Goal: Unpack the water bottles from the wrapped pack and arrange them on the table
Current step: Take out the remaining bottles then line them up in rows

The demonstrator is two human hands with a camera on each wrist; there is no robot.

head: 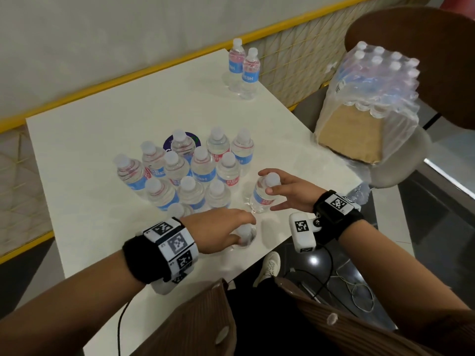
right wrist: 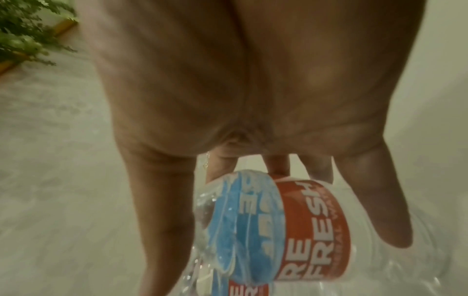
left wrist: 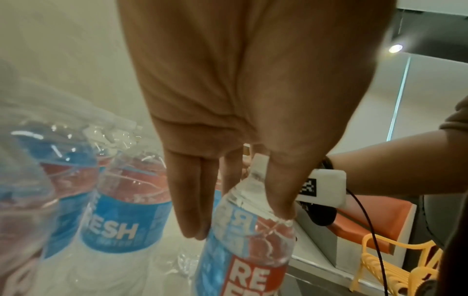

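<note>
On the white table [head: 90, 140] stand several small water bottles [head: 200, 168] with blue and red labels, bunched in the middle. My left hand [head: 244, 231] reaches down over one bottle [head: 246, 238] near the front edge; in the left wrist view the thumb and fingers [left wrist: 192, 220] pinch the neck of this bottle [left wrist: 253, 264]. My right hand [head: 267, 182] grips the cap of another upright bottle [head: 261, 199] just right of the bunch; in the right wrist view the fingers [right wrist: 375, 210] spread around that bottle's [right wrist: 316, 230] top. The plastic-wrapped pack [head: 372, 98] sits at the right.
Two more bottles [head: 244, 70] stand at the table's far corner. The wrapped pack rests on a cardboard base on a brown chair [head: 424, 47] beside the table's right edge. A yellow rail [head: 154, 70] runs behind the table. Cables lie on the floor below.
</note>
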